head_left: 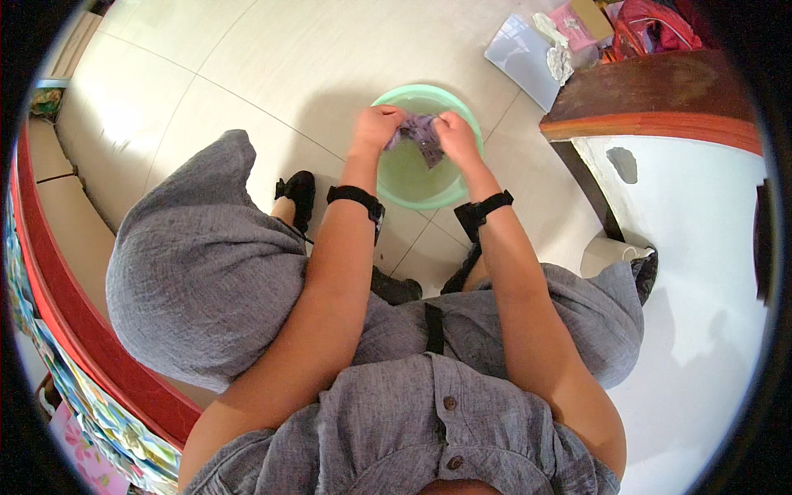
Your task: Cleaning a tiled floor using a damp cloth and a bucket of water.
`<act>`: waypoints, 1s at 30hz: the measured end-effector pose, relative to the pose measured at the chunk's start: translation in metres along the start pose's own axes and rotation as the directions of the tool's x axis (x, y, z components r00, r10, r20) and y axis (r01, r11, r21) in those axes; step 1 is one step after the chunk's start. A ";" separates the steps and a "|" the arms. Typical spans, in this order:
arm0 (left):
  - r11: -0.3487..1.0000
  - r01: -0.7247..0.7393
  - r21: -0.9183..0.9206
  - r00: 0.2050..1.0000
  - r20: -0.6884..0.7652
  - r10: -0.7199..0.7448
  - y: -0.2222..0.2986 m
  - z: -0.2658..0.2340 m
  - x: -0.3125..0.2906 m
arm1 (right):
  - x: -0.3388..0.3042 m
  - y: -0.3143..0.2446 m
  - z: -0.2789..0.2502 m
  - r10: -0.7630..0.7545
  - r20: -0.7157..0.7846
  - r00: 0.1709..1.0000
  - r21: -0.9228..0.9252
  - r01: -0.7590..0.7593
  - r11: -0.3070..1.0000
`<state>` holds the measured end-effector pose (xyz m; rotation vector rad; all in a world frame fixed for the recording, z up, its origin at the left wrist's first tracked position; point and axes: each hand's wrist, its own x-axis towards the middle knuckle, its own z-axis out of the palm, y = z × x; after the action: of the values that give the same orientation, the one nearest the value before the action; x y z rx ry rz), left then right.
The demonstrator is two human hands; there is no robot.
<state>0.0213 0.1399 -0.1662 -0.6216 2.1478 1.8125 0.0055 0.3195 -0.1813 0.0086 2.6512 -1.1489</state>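
Reaching down with both arms extended, I clench my left hand (377,126) and right hand (455,136) on a purple cloth (421,134), bunched between them just above the green basin (412,177) on the tiled floor (272,58).

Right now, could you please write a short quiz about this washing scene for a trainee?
1. True or false: both hands grip the purple cloth.
2. Where is the cloth held? A) over the green basin B) on the white wall C) on the person's lap
3. What is strapped around each forearm?

Key:
1. True: the left hand and the right hand bunch it between them.
2. A
3. A black band: left, right.
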 end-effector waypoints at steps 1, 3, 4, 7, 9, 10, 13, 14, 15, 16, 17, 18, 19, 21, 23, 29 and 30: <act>1.000 -0.005 -0.005 1.000 0.018 0.005 0.005 0.010 0.001 | 0.001 0.001 0.005 -0.144 -0.144 0.979 0.122 0.162 0.979; 0.995 -0.017 -0.100 0.991 0.127 0.030 -0.004 0.009 0.002 | -0.007 -0.018 0.016 -0.205 -0.121 0.971 0.167 0.224 0.960; 0.995 -0.011 -0.097 0.993 0.116 0.022 -0.013 0.006 0.005 | -0.011 -0.033 0.017 -0.059 0.041 0.997 0.228 0.048 0.972; 0.993 0.000 -0.116 0.982 0.188 0.022 -0.015 0.008 0.010 | -0.006 -0.028 0.011 0.081 0.236 0.968 0.260 -0.143 0.955; 0.964 -0.208 0.166 0.971 0.158 0.182 -0.015 0.003 0.007 | 0.000 -0.015 0.009 0.069 0.277 0.958 0.271 -0.147 0.951; 0.964 -0.203 0.173 0.973 0.149 0.178 -0.015 -0.002 0.006 | 0.002 -0.011 0.011 0.085 0.198 0.977 0.264 -0.136 0.955; 0.787 -0.246 0.566 0.960 0.253 0.118 -0.013 0.009 0.012 | 0.010 0.024 0.000 0.047 0.005 0.999 0.144 -0.047 0.988; 0.747 -0.244 0.618 0.959 0.267 0.093 -0.017 0.007 0.012 | 0.008 0.026 0.001 0.035 0.054 0.998 0.107 -0.041 0.993; 0.703 -0.244 0.668 0.958 0.279 0.068 -0.021 0.007 0.012 | 0.007 0.025 0.000 0.024 0.101 0.995 0.070 -0.031 0.997; 0.703 -0.232 0.672 0.961 0.268 0.060 -0.026 0.004 0.012 | 0.002 0.013 0.003 0.019 0.113 0.993 0.075 -0.028 0.997; 0.655 -0.231 0.719 0.945 0.327 -0.025 -0.031 0.003 0.013 | -0.005 0.002 0.008 0.055 0.214 0.975 -0.038 -0.048 0.998; 0.605 -0.254 0.754 0.914 0.391 -0.104 -0.031 0.008 0.014 | -0.009 -0.004 0.006 0.105 0.292 0.951 -0.159 -0.060 0.985; 0.605 -0.259 0.753 0.913 0.395 -0.101 -0.032 0.013 0.014 | -0.011 0.002 0.011 0.107 0.288 0.952 -0.160 -0.062 0.985; 0.544 -0.328 0.772 0.897 0.435 -0.076 -0.041 0.019 0.011 | -0.019 0.009 0.024 -0.114 0.370 0.922 -0.284 0.229 0.931; 0.514 -0.322 0.795 0.902 0.422 -0.088 -0.053 0.023 0.008 | -0.026 0.006 0.034 -0.048 0.443 0.895 -0.288 0.192 0.938; 0.413 -0.305 0.858 0.927 0.367 -0.078 -0.061 0.044 -0.009 | -0.031 0.057 0.055 -0.013 0.348 0.937 -0.466 0.185 0.865; 0.370 -0.308 0.877 0.933 0.354 -0.063 -0.070 0.041 -0.010 | -0.036 0.051 0.058 0.019 0.379 0.925 -0.497 0.186 0.847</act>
<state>0.0610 0.1726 -0.2300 0.1572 2.4967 0.3713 0.0585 0.3166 -0.2476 -0.3928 2.5348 -0.3489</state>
